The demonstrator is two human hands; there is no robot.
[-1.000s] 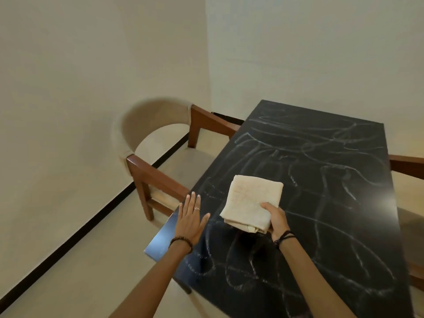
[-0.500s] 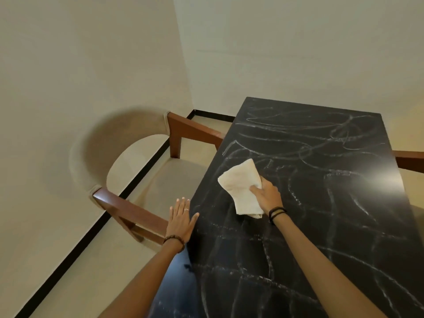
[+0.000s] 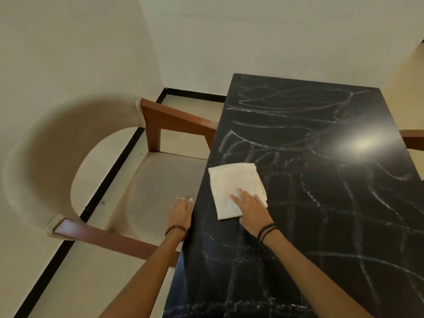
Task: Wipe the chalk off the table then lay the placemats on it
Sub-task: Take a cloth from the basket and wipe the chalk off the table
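Chalk (image 3: 286,125) lies in white loops and lines over almost the whole dark top of the bench (image 3: 344,283), from the far edge down to the near one. In the head view, the only one we have, we first see what stands around. An armchair (image 3: 75,157) with a rounded beige back and brown wooden arms stands at the left long side of the bench, its seat just beside the bench edge. A second wooden arm (image 3: 413,138) comes out from behind the right edge of the bench. Pale walls meet in a corner behind, and a black skirting line runs along the floor (image 3: 80,290).

A folded cream cloth (image 3: 231,182) lies flat on the bench, near its left edge and about the middle of its length. Our right hand (image 3: 251,210) rests on the near right part of the cloth; its fingers (image 3: 238,199) are straight and spread and press the cloth down, released and not clenched. Our left hand (image 3: 180,212) is at the left edge of the bench, beside the cloth but apart from it; its fingers seem stretched, but the hand is blurred, so we cannot tell if they grasp the edge.

The chalk lines are thin and a bit smeared. A bright reflection of light (image 3: 358,141) sits on the far right part of the top.
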